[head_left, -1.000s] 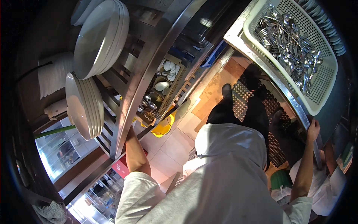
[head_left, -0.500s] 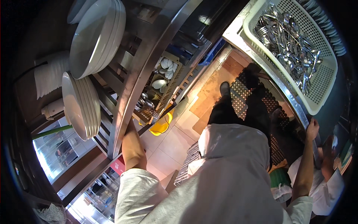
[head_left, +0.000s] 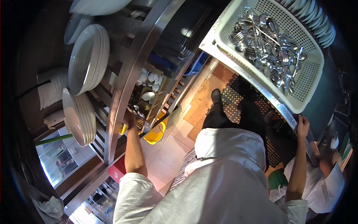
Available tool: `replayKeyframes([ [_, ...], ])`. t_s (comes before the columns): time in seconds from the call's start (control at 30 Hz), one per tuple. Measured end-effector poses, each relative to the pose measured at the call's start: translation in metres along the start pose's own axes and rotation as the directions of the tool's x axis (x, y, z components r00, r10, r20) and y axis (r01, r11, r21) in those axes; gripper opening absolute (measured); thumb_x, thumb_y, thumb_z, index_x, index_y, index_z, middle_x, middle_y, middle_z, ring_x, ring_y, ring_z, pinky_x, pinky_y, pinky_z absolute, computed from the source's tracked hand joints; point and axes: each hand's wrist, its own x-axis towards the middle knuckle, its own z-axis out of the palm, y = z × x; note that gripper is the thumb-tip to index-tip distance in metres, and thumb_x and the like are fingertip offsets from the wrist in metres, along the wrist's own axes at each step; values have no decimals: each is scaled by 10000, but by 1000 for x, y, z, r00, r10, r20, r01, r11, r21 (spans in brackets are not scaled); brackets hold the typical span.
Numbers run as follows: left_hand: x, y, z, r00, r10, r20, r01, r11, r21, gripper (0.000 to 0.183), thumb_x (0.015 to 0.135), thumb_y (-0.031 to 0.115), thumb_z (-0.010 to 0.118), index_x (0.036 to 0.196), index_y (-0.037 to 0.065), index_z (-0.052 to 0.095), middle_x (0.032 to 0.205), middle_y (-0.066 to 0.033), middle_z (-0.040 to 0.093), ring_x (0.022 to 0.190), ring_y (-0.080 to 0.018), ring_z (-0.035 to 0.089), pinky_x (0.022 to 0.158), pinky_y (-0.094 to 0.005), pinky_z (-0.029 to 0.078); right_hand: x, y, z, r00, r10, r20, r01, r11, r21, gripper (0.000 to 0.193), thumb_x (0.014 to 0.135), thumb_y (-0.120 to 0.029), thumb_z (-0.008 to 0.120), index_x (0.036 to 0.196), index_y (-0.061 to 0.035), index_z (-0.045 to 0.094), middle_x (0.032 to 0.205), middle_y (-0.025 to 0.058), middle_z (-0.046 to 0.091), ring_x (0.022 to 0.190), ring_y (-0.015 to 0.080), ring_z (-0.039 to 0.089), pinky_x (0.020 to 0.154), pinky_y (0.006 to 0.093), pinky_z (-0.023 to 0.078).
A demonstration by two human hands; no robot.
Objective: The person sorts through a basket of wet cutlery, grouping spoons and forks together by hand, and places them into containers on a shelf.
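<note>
My left hand [head_left: 129, 118] reaches beneath the shelf rail, next to metal spoons [head_left: 137, 111] in a basket [head_left: 156, 103]. Its fingers are in shadow, so I cannot make out whether they hold any of the spoons. White spoons and small dishes [head_left: 151, 84] lie in the same basket's far part. At the right, my right hand [head_left: 302, 126] is closed on the metal counter edge [head_left: 285, 111]. Just beyond that hand stands a pale perforated basket [head_left: 305, 99], with a heap of forks and spoons [head_left: 270, 48] in it.
White plates [head_left: 78, 119] and large bowls [head_left: 87, 59] stand stacked on the metal shelf [head_left: 128, 71] at the left. A yellow container [head_left: 156, 135] sits below. Beside my right arm is a co-worker's arm [head_left: 327, 168]. A dark perforated mat [head_left: 232, 99] covers part of the floor.
My left hand has come into view under the rail, farther forward, by the spoons. My right hand stays on the counter edge. The whole view has shifted a little.
</note>
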Motion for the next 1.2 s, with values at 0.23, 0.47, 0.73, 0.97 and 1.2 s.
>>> replayKeyframes([
  [0.23, -15, -22, 20, 784, 539, -309, -231, 714, 661, 380, 823, 252, 614, 1124, 19, 629, 1173, -188, 631, 1103, -320, 589, 922, -425, 445, 44, 18, 15, 995, 33, 98, -90, 733, 674, 189, 973, -187, 568, 970, -11, 640, 680, 12, 588, 570, 77, 529, 498, 221, 434],
  [0.47, -108, 248, 26, 939, 279, -200, -343, 776, -528, 262, 943, 116, 605, 720, 1, 532, 664, -33, 522, 622, -111, 444, 605, -262, 405, 125, 49, 10, 989, 143, -32, -94, 784, 614, 188, 926, -163, 597, 966, 12, 649, 790, 45, 630, 646, 105, 559, 545, 264, 439],
  [0.73, -191, 550, 74, 579, 802, 146, -562, 523, -641, 188, 843, 92, 697, 1004, 4, 658, 1025, -128, 653, 960, -269, 620, 827, -333, 469, 146, -112, -26, 851, -370, 373, -490, -307, 815, 260, 943, -216, 511, 985, 8, 637, 937, 136, 659, 904, 288, 636, 833, 418, 536],
  [0.97, -210, 602, 127, 117, 967, 227, -975, 156, -160, 422, 739, 241, 779, 1106, 88, 635, 1181, -118, 579, 1138, -292, 517, 983, -419, 361, 92, -259, -29, 802, -552, 229, 260, 668, 697, 247, 928, -135, 543, 1118, -11, 641, 1029, 145, 662, 969, 286, 661, 857, 404, 513],
  [1.2, -116, 581, 77, -146, 786, 600, -906, 138, -401, 230, 642, 165, 821, 826, 125, 689, 989, -65, 607, 1019, -257, 567, 908, -401, 386, 57, -280, 17, 818, -565, 107, 501, 792, 349, 272, 894, -221, 631, 1103, -46, 640, 1153, 129, 587, 1022, 339, 611, 889, 428, 485],
])
